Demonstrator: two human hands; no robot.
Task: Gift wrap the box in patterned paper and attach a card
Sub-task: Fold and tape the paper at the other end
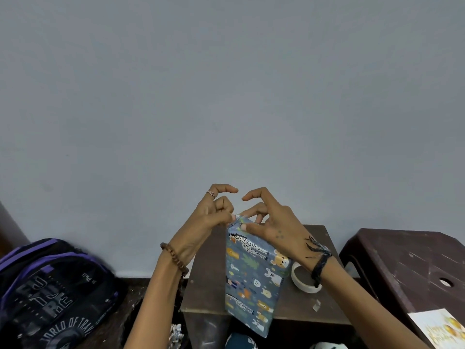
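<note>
While both hands' fingers pinch its top fold | box (254, 278) upright, blue animal-print paper | left hand (208, 222) | right hand (274, 222)

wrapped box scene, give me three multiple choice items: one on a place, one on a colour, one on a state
1. Where does the white tape roll lie?
A. on the small brown table, under the right wrist
B. on the backpack
C. on the floor

2. What is the ground colour of the animal-print wrapping paper on the box?
A. red
B. blue-grey
C. yellow

3. What is the left hand doing?
A. lying flat on the table
B. holding the tape roll
C. pinching the paper at the box's top end

Answers: 1 A, the roll sits on the tabletop beside the box. 2 B, the paper between the animals is blue-grey. 3 C, its fingertips meet on the paper, opposite the right hand.
</note>
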